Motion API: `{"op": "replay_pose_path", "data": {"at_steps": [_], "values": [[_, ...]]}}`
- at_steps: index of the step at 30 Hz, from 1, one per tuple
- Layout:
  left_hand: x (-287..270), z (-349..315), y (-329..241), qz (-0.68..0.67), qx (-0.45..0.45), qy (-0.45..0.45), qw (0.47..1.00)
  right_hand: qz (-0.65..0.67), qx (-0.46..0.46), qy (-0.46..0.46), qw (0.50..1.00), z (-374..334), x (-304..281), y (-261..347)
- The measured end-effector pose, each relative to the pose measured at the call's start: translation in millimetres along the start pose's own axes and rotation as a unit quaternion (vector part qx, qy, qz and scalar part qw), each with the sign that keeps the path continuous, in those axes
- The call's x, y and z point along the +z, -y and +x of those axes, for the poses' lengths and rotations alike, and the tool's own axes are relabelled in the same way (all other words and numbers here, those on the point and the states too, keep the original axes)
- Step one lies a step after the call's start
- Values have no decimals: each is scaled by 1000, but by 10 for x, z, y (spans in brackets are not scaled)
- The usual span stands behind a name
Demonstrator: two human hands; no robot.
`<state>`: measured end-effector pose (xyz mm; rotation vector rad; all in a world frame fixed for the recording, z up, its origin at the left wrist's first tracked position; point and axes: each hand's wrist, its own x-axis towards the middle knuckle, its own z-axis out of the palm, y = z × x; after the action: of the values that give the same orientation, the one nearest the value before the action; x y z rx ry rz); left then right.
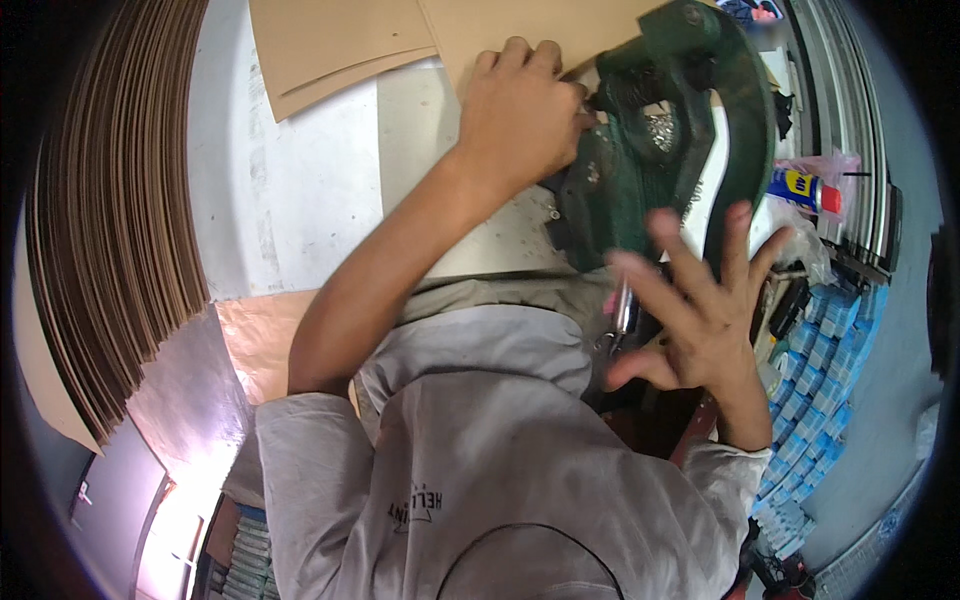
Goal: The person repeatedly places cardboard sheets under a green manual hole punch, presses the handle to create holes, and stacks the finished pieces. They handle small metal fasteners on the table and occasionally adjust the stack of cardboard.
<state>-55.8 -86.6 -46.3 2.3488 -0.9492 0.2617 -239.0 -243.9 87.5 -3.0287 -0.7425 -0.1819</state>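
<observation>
A dark green cast-metal machine [640, 170] with a curved frame stands on the table in front of me, toward the right. Small shiny metal pieces [661, 132] show in an opening of it. My left hand [525, 105] is closed at the machine's left side, its fingers curled over the edge of a brown cardboard sheet [530, 25]. Whatever those fingertips grip is hidden. Lower right, my right hand [705, 315] is open, fingers spread and slightly blurred, in front of the machine's near end. Beneath it a shiny metal rod [625, 308] is partly visible.
More brown sheets [340, 45] lie at the table's far left. A tall stack of brown cardboard [120, 200] rises along the left side. To the right are a blue spray can with a red cap [805, 190], clear plastic [810, 245] and stacked blue-and-white packs [825, 370].
</observation>
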Motion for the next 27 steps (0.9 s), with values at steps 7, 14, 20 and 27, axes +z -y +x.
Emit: {"op": "replay_pose_path", "data": {"at_steps": [7,14,20,27], "values": [[-73,-59,76,26,-4,6,1000,324,-28,-41,945,28,-427,-335],[-165,85,150,91,13,67,993,383,319,-115,859,-183,481,-1268],[-646,272,695,-97,-58,-279,954,243,293,-112,918,-155,1450,-1295],[-873,81,373,-314,-220,-448,808,313,374,-96,868,-80,1488,-1372]]}}
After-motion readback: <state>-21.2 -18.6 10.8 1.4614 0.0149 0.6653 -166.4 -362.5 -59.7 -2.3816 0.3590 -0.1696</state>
